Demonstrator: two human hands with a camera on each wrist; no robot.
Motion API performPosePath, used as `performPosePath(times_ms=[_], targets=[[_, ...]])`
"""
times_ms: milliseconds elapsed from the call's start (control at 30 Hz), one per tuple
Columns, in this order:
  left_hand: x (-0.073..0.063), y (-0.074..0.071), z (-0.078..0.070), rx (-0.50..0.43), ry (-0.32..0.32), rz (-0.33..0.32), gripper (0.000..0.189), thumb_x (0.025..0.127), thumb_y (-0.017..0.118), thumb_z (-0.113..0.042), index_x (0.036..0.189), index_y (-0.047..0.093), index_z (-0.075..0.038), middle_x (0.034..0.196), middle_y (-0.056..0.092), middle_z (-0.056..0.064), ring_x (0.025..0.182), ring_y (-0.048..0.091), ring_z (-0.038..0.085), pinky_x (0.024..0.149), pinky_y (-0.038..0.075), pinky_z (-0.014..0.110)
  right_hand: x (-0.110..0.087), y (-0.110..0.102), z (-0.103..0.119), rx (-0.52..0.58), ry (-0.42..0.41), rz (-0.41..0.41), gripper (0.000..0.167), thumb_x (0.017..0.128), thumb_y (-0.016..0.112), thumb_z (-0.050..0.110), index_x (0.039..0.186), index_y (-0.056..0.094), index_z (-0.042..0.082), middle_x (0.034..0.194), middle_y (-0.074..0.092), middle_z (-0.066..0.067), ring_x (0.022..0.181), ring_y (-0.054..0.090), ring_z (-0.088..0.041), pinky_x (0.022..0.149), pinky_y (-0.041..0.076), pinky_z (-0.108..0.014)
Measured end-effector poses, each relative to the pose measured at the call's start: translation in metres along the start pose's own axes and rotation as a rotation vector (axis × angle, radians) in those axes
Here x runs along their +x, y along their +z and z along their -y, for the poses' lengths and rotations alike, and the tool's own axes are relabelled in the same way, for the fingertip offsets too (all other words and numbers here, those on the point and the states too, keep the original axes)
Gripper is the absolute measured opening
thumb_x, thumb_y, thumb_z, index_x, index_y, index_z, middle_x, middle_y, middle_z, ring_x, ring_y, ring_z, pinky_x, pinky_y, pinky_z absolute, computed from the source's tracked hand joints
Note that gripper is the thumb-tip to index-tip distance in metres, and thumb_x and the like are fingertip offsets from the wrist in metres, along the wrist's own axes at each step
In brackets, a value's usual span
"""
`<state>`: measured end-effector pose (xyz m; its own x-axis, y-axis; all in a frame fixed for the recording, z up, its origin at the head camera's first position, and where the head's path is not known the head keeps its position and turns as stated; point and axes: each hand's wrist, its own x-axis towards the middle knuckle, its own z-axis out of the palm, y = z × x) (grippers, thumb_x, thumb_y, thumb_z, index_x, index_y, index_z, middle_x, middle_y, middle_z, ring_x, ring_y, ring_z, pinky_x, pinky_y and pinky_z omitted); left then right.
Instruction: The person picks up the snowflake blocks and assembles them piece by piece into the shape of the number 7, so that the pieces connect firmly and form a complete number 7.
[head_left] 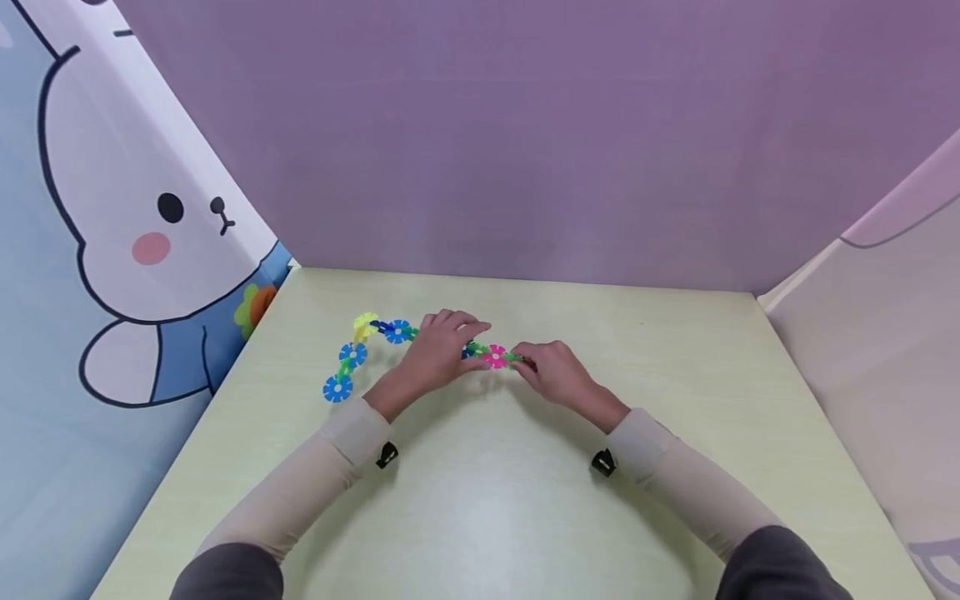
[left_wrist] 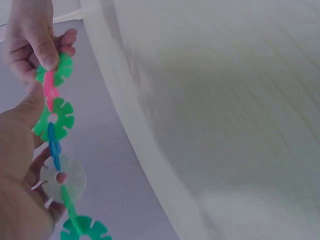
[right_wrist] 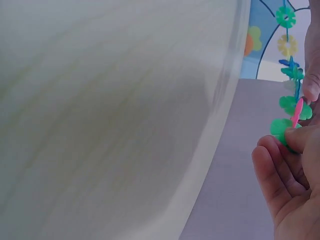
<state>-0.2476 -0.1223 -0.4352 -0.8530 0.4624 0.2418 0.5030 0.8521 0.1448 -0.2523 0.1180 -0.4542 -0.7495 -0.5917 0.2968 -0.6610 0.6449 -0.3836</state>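
Observation:
A chain of notched plastic snowflake discs (head_left: 353, 354), in blue, yellow, green, pink and clear, runs from the left side toward the right hand. My left hand (head_left: 442, 346) holds its middle part, with the thumb and fingers on either side of the discs. At the chain's right end, my right hand (head_left: 558, 371) pinches a green disc (left_wrist: 63, 70) between thumb and fingers. Right beside that disc a pink disc (right_wrist: 297, 114) is slotted in edge to edge. Past the left hand the chain bends down to a blue disc (head_left: 337, 388) at its free end.
Beneath the hands is a pale table (head_left: 480, 500). A purple curtain (head_left: 525, 150) hangs behind its far edge. On the left hangs a cloth with a cartoon animal (head_left: 150, 200), and a light cloth (head_left: 885, 333) is on the right.

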Motion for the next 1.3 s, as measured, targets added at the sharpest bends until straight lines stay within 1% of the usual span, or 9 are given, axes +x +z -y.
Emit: performPosePath(times_ms=[100,267,400,533,633,767,933,1133,1300], targets=[[-0.004,-0.005,0.004,-0.011,-0.017,-0.047,0.062,0.09,0.074,-0.052,0.142,0.061,-0.021,0.138,0.061,0.005,0.129,0.054,0.028,0.106,0.046,0.05,-0.004,-0.001,-0.001,0.003,0.032,-0.014,0.009,0.095,0.073,0.014,0.102,0.076,0.009,0.063,0.058,0.005,0.054,0.041,-0.004,0.05,0.036,-0.017],[-0.009,-0.018,0.013,-0.024,-0.098,-0.126,0.047,0.096,0.071,-0.036,0.138,0.063,-0.016,0.135,0.061,0.009,0.126,0.055,0.033,0.103,0.049,0.05,-0.012,-0.005,-0.002,0.002,0.062,-0.036,0.009,0.096,0.071,0.015,0.101,0.076,0.009,0.061,0.053,0.006,0.054,0.038,-0.004,0.051,0.032,-0.017],[-0.013,-0.027,0.024,-0.023,-0.178,-0.174,0.041,0.098,0.068,-0.027,0.137,0.063,-0.015,0.134,0.061,0.01,0.123,0.055,0.034,0.101,0.049,0.051,-0.019,-0.008,-0.003,0.002,0.058,-0.048,0.01,0.097,0.07,0.014,0.101,0.075,0.006,0.061,0.054,0.005,0.053,0.038,-0.003,0.049,0.033,-0.017],[-0.019,-0.034,0.036,-0.033,-0.282,-0.178,0.041,0.098,0.067,-0.024,0.138,0.063,-0.015,0.134,0.061,0.014,0.121,0.054,0.037,0.097,0.049,0.051,-0.026,-0.011,-0.005,-0.012,0.069,-0.061,0.011,0.097,0.07,0.014,0.102,0.075,0.005,0.061,0.054,0.005,0.052,0.038,-0.003,0.048,0.033,-0.016],[-0.022,-0.038,0.044,-0.065,-0.382,-0.141,0.044,0.098,0.065,-0.021,0.141,0.06,-0.012,0.133,0.058,0.019,0.119,0.054,0.039,0.097,0.049,0.051,-0.03,-0.013,-0.006,-0.023,0.097,-0.071,0.012,0.097,0.07,0.015,0.103,0.074,0.006,0.061,0.052,0.006,0.053,0.037,-0.003,0.048,0.032,-0.016],[-0.024,-0.039,0.052,-0.123,-0.49,-0.036,0.049,0.1,0.06,-0.017,0.147,0.052,-0.008,0.133,0.055,0.024,0.117,0.053,0.039,0.098,0.052,0.05,-0.036,-0.016,-0.008,-0.029,0.117,-0.082,0.011,0.097,0.07,0.015,0.101,0.074,0.005,0.06,0.049,0.007,0.053,0.036,-0.004,0.048,0.031,-0.016],[-0.028,-0.039,0.055,-0.181,-0.56,0.102,0.053,0.1,0.056,-0.01,0.152,0.045,-0.008,0.133,0.055,0.025,0.117,0.056,0.039,0.098,0.054,0.051,-0.043,-0.016,-0.008,-0.03,0.115,-0.081,0.01,0.097,0.069,0.014,0.1,0.073,0.005,0.059,0.047,0.008,0.053,0.035,-0.003,0.048,0.03,-0.016],[-0.028,-0.041,0.055,-0.191,-0.585,0.205,0.061,0.096,0.057,0.001,0.154,0.042,-0.009,0.132,0.057,0.024,0.111,0.059,0.033,0.099,0.055,0.049,-0.049,-0.014,-0.01,-0.04,0.144,-0.077,0.012,0.097,0.069,0.015,0.102,0.074,0.005,0.059,0.046,0.008,0.052,0.033,-0.003,0.048,0.029,-0.016],[-0.025,-0.038,0.058,-0.191,-0.552,0.206,0.06,0.095,0.057,0.003,0.152,0.044,-0.009,0.13,0.06,0.022,0.108,0.058,0.032,0.098,0.056,0.048,-0.055,-0.015,-0.009,-0.033,0.168,-0.069,0.013,0.098,0.069,0.015,0.103,0.074,0.005,0.06,0.05,0.007,0.052,0.037,-0.004,0.048,0.031,-0.016]])
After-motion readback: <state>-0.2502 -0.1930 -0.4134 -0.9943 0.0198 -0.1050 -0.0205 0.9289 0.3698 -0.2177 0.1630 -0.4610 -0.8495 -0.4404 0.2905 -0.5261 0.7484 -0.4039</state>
